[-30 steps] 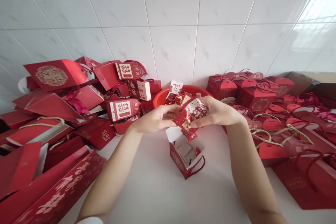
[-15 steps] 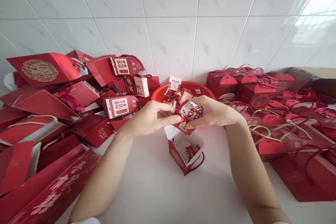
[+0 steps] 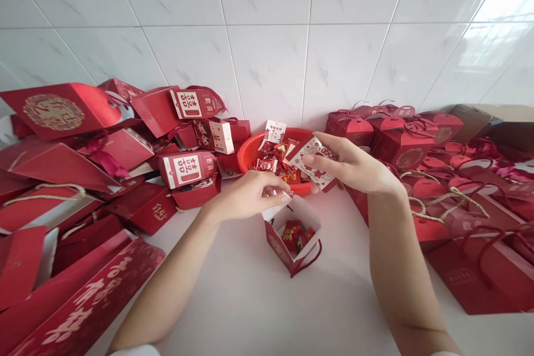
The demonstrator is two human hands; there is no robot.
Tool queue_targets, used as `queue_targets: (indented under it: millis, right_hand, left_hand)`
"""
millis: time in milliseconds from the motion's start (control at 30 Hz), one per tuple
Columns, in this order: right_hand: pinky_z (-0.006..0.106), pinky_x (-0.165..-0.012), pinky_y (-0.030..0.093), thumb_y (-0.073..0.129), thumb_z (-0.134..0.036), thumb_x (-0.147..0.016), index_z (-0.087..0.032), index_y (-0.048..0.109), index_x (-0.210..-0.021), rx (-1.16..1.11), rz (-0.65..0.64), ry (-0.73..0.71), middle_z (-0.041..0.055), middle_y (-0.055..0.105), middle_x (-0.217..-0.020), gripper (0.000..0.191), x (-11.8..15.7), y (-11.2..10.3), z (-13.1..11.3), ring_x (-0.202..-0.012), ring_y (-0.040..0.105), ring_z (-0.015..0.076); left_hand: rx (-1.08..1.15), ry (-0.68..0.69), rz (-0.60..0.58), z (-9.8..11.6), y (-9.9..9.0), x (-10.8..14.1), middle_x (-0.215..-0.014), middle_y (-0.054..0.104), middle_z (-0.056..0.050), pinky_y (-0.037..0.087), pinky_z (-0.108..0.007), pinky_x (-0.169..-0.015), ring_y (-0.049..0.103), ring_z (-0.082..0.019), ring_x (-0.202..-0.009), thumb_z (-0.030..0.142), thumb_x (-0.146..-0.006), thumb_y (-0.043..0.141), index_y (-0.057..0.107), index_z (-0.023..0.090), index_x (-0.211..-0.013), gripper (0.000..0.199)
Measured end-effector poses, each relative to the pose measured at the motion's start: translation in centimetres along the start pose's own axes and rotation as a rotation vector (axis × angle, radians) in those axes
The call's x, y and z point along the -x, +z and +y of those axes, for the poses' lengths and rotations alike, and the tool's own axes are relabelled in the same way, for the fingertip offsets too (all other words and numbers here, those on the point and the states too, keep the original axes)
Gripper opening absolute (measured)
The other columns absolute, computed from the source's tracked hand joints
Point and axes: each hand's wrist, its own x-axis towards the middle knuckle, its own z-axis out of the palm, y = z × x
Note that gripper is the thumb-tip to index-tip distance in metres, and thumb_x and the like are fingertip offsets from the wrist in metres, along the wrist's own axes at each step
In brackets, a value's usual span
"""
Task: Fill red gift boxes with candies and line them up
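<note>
My right hand [image 3: 348,164] grips a small red-and-white patterned carton [image 3: 317,162], thumb across its front, above the right side of the basin. My left hand [image 3: 255,196] hovers at the back flap of an open red gift box [image 3: 279,247]. Its fingers are half curled, the tips slightly apart with nothing seen between them; whether the thumb touches the flap I cannot tell. Inside the white-lined box lie red wrapped candies [image 3: 295,235]. A dark red cord handle [image 3: 314,260] hangs on the box's right side.
Behind the hands, an orange-red basin [image 3: 247,153] holds candies and small packets. Red gift boxes [image 3: 146,208] are piled at left. More red boxes with cord handles [image 3: 406,147] stand at right, beside a brown carton [image 3: 500,114]. A tiled wall [image 3: 267,67] rises behind the white table [image 3: 250,289].
A red-and-gold candy has gone from my left fingers into the gift box. My right hand has moved slightly up and right with the patterned carton, away from my left hand.
</note>
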Motion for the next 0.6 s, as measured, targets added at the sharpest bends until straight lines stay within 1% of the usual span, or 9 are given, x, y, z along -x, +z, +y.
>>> queue_targets:
  millis: [67, 133, 200, 267, 300, 367, 433, 500, 600]
  right_hand:
    - [0.022, -0.065, 0.046, 0.062, -0.037, -0.091, -0.017, 0.064, -0.092, 0.005, 0.002, 0.014, -0.0008, 0.063, -0.080, 0.019, -0.1, 0.1, 0.3, -0.071, 0.057, 0.0125]
    - [0.022, -0.060, 0.044, 0.059, -0.033, -0.092, -0.017, 0.062, -0.093, 0.019, -0.025, 0.026, -0.0010, 0.061, -0.079, 0.016, -0.1, 0.1, 0.6, -0.067, 0.054, 0.0117]
    - [0.023, -0.059, 0.043, 0.057, -0.029, -0.092, -0.017, 0.061, -0.093, 0.050, -0.072, 0.015, -0.0005, 0.061, -0.080, 0.013, -0.2, 0.1, 0.8, -0.066, 0.052, 0.0114]
    - [0.023, -0.060, 0.043, 0.059, -0.027, -0.091, -0.016, 0.060, -0.093, 0.072, -0.112, -0.008, 0.0007, 0.061, -0.083, 0.011, -0.3, 0.2, 1.0, -0.069, 0.052, 0.0118]
    - [0.023, -0.061, 0.043, 0.059, -0.027, -0.091, -0.015, 0.061, -0.094, 0.072, -0.119, -0.015, 0.0015, 0.062, -0.084, 0.012, -0.3, 0.2, 1.0, -0.070, 0.053, 0.0122]
    - [0.024, -0.064, 0.045, 0.061, -0.027, -0.090, -0.015, 0.062, -0.096, 0.048, -0.119, -0.014, 0.0029, 0.064, -0.087, 0.014, -0.4, 0.2, 1.0, -0.073, 0.055, 0.0132]
    - [0.025, -0.064, 0.045, 0.064, -0.029, -0.089, -0.014, 0.063, -0.097, 0.012, -0.122, -0.001, 0.0033, 0.065, -0.087, 0.017, -0.4, 0.3, 1.1, -0.074, 0.056, 0.0137]
    - [0.025, -0.063, 0.045, 0.066, -0.033, -0.088, -0.015, 0.064, -0.098, -0.012, -0.142, 0.014, 0.0030, 0.065, -0.085, 0.021, -0.4, 0.3, 1.1, -0.072, 0.056, 0.0135]
    - [0.024, -0.058, 0.042, 0.068, -0.040, -0.088, -0.016, 0.064, -0.098, -0.036, -0.149, 0.023, 0.0018, 0.065, -0.081, 0.027, -0.3, 0.3, 0.9, -0.067, 0.053, 0.0118]
  left_hand:
    - [0.032, 0.008, 0.085, 0.0, 0.1, -0.1, -0.100, 0.077, -0.005, 0.053, -0.027, -0.077, 0.071, -0.022, -0.092, 0.040, -0.089, 0.066, 0.076, 0.019, -0.106, 0.029]
    - [0.121, 0.050, 0.154, 0.2, 0.0, -0.1, -0.105, 0.077, -0.006, 0.054, -0.029, -0.083, 0.070, -0.023, -0.097, 0.037, -0.090, 0.066, 0.074, 0.019, -0.112, 0.030]
    - [0.241, 0.100, 0.192, 0.6, -0.1, 0.0, -0.110, 0.076, -0.006, 0.055, -0.032, -0.087, 0.071, -0.023, -0.098, 0.034, -0.089, 0.068, 0.071, 0.019, -0.119, 0.034]
    - [0.345, 0.134, 0.228, 1.0, -0.2, 0.0, -0.114, 0.075, -0.007, 0.056, -0.034, -0.087, 0.072, -0.024, -0.097, 0.031, -0.088, 0.069, 0.070, 0.020, -0.123, 0.037]
    - [0.383, 0.139, 0.248, 1.2, -0.2, 0.0, -0.115, 0.076, -0.006, 0.057, -0.034, -0.086, 0.072, -0.024, -0.097, 0.031, -0.087, 0.070, 0.070, 0.021, -0.122, 0.036]
    - [0.434, 0.135, 0.268, 1.5, -0.2, 0.1, -0.111, 0.077, -0.006, 0.059, -0.036, -0.084, 0.073, -0.025, -0.095, 0.030, -0.086, 0.070, 0.074, 0.020, -0.114, 0.030]
    - [0.465, 0.119, 0.253, 1.8, -0.1, 0.1, -0.103, 0.078, -0.006, 0.059, -0.036, -0.081, 0.073, -0.025, -0.091, 0.031, -0.086, 0.071, 0.077, 0.019, -0.105, 0.024]
    - [0.477, 0.109, 0.242, 1.8, 0.0, 0.1, -0.098, 0.078, -0.006, 0.059, -0.036, -0.079, 0.073, -0.025, -0.090, 0.032, -0.086, 0.071, 0.078, 0.018, -0.100, 0.021]
    - [0.471, 0.115, 0.269, 1.6, 0.1, 0.0, -0.098, 0.078, -0.006, 0.058, -0.036, -0.081, 0.072, -0.025, -0.092, 0.034, -0.087, 0.070, 0.078, 0.019, -0.099, 0.021]
